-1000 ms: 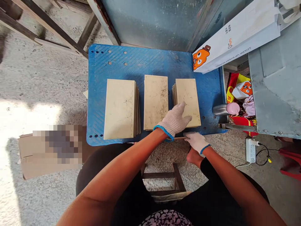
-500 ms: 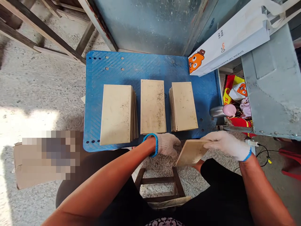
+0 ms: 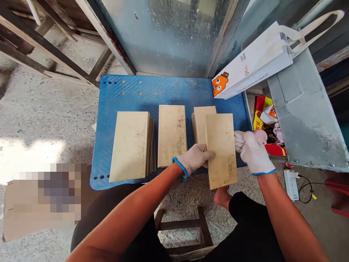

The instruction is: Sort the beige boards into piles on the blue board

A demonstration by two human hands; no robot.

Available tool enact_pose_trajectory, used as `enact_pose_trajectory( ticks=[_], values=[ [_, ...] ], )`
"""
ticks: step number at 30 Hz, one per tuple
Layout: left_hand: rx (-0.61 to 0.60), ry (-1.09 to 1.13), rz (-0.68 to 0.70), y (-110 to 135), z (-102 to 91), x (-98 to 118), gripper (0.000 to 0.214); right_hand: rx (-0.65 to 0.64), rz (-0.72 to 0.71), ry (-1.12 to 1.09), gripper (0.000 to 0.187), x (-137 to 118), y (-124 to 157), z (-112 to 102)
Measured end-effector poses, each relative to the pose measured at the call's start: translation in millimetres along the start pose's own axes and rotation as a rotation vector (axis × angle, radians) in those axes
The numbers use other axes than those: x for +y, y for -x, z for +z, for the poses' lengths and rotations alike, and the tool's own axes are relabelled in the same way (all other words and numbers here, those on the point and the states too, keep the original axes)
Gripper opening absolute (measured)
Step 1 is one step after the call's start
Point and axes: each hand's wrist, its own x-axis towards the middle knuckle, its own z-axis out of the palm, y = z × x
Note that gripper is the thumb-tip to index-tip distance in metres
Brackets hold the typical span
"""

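Observation:
A thin tan rectangular board (image 3: 221,151) with dark specks is held up face-on over the table's front edge. My left hand (image 3: 195,159), in a white knit glove with a blue cuff, grips its left edge, thumb across the face. Close by the right edge is my gloved right hand (image 3: 253,153), its fingers curled closed; whatever they hold, if anything, is hidden. Similar boards lie in a left stack (image 3: 129,145), a middle pile (image 3: 171,134) and a right stack (image 3: 201,123), which the held board partly covers.
The blue plastic table (image 3: 152,89) carries the stacks and a white paper bag (image 3: 251,62) at its back right. A grey metal box (image 3: 302,109) stands at the right, near a pink-lidded flask (image 3: 261,137). A power strip (image 3: 291,185) and a wooden stool (image 3: 180,224) are below.
The board has risen and turned upright, its face toward me. My left hand has taken hold of its left edge. My right hand has left its upper corner and closed beside the right edge.

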Motion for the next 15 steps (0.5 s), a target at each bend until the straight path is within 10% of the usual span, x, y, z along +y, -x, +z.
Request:
enact_pose_trajectory(
  ticks=[6,15],
  values=[
    [0.135,0.147,0.007,-22.3,1.5,11.8,0.016,0.115,-0.023,0.128,0.026,22.1,-10.4,22.0],
    [0.462,-0.558,0.166,-45.6,-21.9,22.0,0.025,0.244,-0.039,0.140,0.026,58.8,-58.5,20.7]
  ],
)
